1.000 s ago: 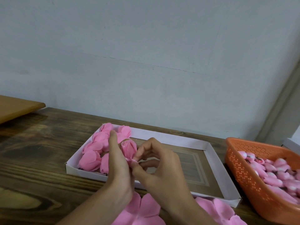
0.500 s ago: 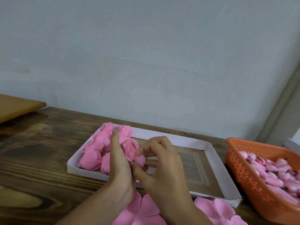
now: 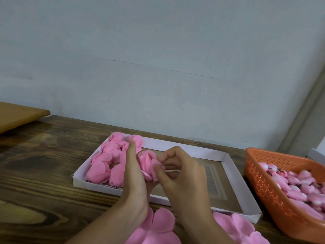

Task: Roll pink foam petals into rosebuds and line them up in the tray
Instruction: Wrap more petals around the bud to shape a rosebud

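The table (image 3: 44, 155) is dark wood, grain plain, faintly glossy; the tray (image 3: 95, 184) matt white card; the basket (image 3: 263, 187) orange perforated plastic, slightly shiny; the petals (image 3: 158, 224) matt pink foam.

Wooden table (image 3: 44, 173), tray (image 3: 202, 152), orange basket (image 3: 260, 182), petals (image 3: 158, 226)
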Tool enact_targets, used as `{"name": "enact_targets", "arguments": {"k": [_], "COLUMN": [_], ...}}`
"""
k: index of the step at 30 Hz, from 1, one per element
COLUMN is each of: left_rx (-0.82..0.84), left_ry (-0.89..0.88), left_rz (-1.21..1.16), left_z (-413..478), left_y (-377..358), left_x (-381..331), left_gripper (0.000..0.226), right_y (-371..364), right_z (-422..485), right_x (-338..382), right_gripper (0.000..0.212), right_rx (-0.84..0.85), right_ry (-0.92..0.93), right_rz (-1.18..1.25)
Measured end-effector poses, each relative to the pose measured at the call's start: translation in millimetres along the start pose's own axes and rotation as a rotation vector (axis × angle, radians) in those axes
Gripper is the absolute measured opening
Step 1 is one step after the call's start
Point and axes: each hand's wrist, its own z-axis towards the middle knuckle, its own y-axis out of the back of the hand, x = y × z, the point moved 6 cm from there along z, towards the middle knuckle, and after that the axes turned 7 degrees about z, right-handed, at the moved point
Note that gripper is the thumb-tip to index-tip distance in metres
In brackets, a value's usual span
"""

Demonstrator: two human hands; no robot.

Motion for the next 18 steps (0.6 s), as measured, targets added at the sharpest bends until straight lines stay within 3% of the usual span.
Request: {"name": "enact_targets", "arguments": {"k": [6, 10, 18], "left_rx": [-0.002, -0.046, -0.056], "left_ry": [0.039, -0.007, 0.037], "left_rz": [0.144, 0.179, 0.178], "left_z": [-1, -1, -3], "left_y": [0, 1, 3], "left_x": [6, 0, 3], "left_gripper": [0.075, 0.062, 0.070], "right_y": [8, 8, 5], "right_z": [3, 3, 2], "right_x": [-2, -2, 12], "right_gripper": [0.027, 0.024, 0.029], "right_rx": [-0.085, -0.088, -0.054], "right_ry": [-0.006, 0.003, 0.175], "right_rz": [-0.088, -0.110, -0.342]}}
